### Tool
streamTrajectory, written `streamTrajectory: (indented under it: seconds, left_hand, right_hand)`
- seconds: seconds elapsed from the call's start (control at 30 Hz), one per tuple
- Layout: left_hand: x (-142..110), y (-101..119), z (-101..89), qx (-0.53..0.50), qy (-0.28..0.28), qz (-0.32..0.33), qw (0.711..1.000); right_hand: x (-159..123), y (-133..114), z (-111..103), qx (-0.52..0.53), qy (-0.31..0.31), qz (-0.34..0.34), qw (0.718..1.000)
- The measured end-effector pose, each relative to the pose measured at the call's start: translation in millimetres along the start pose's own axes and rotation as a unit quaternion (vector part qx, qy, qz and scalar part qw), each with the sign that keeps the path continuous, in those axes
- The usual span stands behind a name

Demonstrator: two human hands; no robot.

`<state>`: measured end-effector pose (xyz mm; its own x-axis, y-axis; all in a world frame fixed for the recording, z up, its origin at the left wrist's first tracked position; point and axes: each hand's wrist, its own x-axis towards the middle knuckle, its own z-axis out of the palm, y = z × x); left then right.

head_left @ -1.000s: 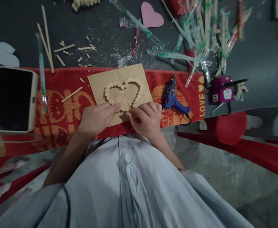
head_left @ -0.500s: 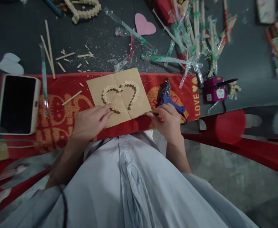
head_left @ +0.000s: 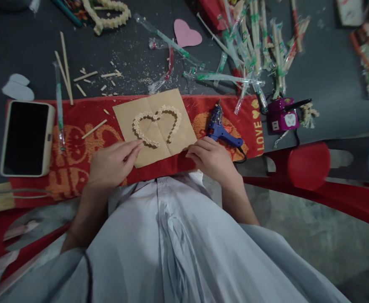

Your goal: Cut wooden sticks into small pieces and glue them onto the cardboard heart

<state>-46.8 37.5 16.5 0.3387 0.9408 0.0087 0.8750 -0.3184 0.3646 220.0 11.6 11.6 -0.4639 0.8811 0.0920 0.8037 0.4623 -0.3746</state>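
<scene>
A tan folded paper [head_left: 184, 130] lies on a red towel [head_left: 83, 118], and on it a heart outline made of small pale wood pieces [head_left: 156, 122] is open at its lower right. My left hand [head_left: 110, 164] rests on the towel at the paper's lower left corner, its fingers curled together near the paper's edge. My right hand [head_left: 211, 160] lies loosely curled at the paper's lower right corner, just below a blue glue gun [head_left: 220, 128]. I cannot make out anything held in either hand.
A phone [head_left: 27, 139] sits on the towel at the left. Loose sticks [head_left: 64, 67], wood chips, wrapped chopsticks [head_left: 250, 46], a pink paper heart [head_left: 186, 34], a second stick heart [head_left: 109, 14] and a purple power socket [head_left: 282, 115] lie beyond. A red chair [head_left: 313, 168] stands at the right.
My right hand left the heart's lower tip, moved right toward the glue gun, then settled at the paper's corner. My left hand slid back off the heart to the paper's edge.
</scene>
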Motion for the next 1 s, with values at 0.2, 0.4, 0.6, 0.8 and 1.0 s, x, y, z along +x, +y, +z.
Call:
streamTrajectory:
  seconds: [0.2, 0.4, 0.6, 0.8, 1.0]
  left_hand:
    - [-5, 3, 4.1, 0.007, -0.027, 0.033, 0.999]
    - [-4, 8, 3.0, 0.023, -0.049, 0.032, 0.998]
    - [-7, 4, 1.6, 0.027, -0.031, 0.046, 0.998]
    - [-11, 1, -3.9, 0.010, -0.021, 0.041, 0.999]
    - [-13, -4, -10.2, 0.007, -0.008, 0.013, 1.000]
  right_hand:
    - [2, -2, -1, 0.006, -0.009, -0.015, 1.000]
    - [3, -2, -1, 0.010, 0.005, -0.012, 1.000]
    - [14, -1, -3, -0.019, 0.019, -0.024, 0.999]
    - [31, 4, -6, -0.035, 0.033, -0.045, 0.998]
    - [47, 8, -9, -0.074, 0.052, -0.047, 0.995]
